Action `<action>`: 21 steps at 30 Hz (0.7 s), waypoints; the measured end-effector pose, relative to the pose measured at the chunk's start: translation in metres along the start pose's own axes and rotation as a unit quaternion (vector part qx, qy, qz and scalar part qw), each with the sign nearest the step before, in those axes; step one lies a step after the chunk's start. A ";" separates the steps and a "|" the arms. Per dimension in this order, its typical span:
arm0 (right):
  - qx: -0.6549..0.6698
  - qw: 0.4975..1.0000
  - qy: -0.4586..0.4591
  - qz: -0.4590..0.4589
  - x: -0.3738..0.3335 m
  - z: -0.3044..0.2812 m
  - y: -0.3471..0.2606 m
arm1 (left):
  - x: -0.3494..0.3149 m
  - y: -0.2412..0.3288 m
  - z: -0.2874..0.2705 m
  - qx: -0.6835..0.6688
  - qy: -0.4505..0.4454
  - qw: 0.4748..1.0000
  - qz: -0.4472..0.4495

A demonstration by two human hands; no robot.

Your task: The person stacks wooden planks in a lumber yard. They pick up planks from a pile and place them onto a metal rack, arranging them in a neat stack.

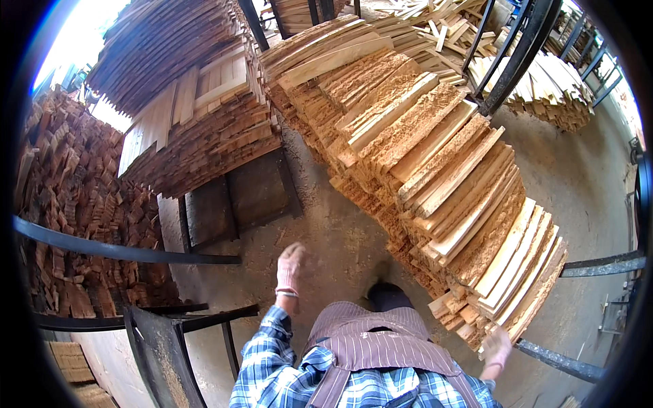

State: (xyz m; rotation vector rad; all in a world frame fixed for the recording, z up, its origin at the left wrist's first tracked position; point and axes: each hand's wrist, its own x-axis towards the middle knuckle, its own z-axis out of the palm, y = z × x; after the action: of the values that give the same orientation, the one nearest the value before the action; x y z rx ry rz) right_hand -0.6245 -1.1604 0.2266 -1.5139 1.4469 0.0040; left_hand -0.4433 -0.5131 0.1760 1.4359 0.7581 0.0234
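My left hand (pixel 290 265), in a pale pinkish glove, hangs over the floor in front of me with nothing visible in it. Its fingers are loosely bent, a little blurred and not closed on anything. To the right, my right hand (pixel 496 348), also gloved, is by the near end of a long stack of rough wooden boards (pixel 435 163). Its fingertips reach the end boards or come very close. Blur hides whether they grip one. The boards lie side by side in layers, with bark-like rough edges and pale sawn faces.
Tall stacks of planks (pixel 204 129) stand at the far left, and a darker wood pile (pixel 88 204) is nearer left. A black metal bar (pixel 129 245) and a dark metal frame (pixel 163 353) jut in at left. Metal bars (pixel 564 360) extend from beneath the board stack at right.
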 end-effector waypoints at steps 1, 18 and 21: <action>0.127 0.991 -0.043 0.011 -0.007 0.043 -0.021 | 0.016 0.020 0.003 -0.011 0.002 1.000 -0.006; -0.116 0.589 -0.336 -0.725 -0.296 0.623 -0.486 | 0.286 0.241 -0.172 0.036 0.113 0.977 0.179; -0.080 0.615 -0.352 -0.701 -0.364 0.712 -0.537 | 0.383 0.287 -0.222 0.060 0.075 0.969 0.228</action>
State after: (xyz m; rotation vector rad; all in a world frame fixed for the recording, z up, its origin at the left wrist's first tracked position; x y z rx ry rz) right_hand 0.1000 -0.5568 0.4248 -2.0678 -0.6069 -0.1993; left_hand -0.1346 -0.0957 0.2694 1.7145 0.5421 0.4504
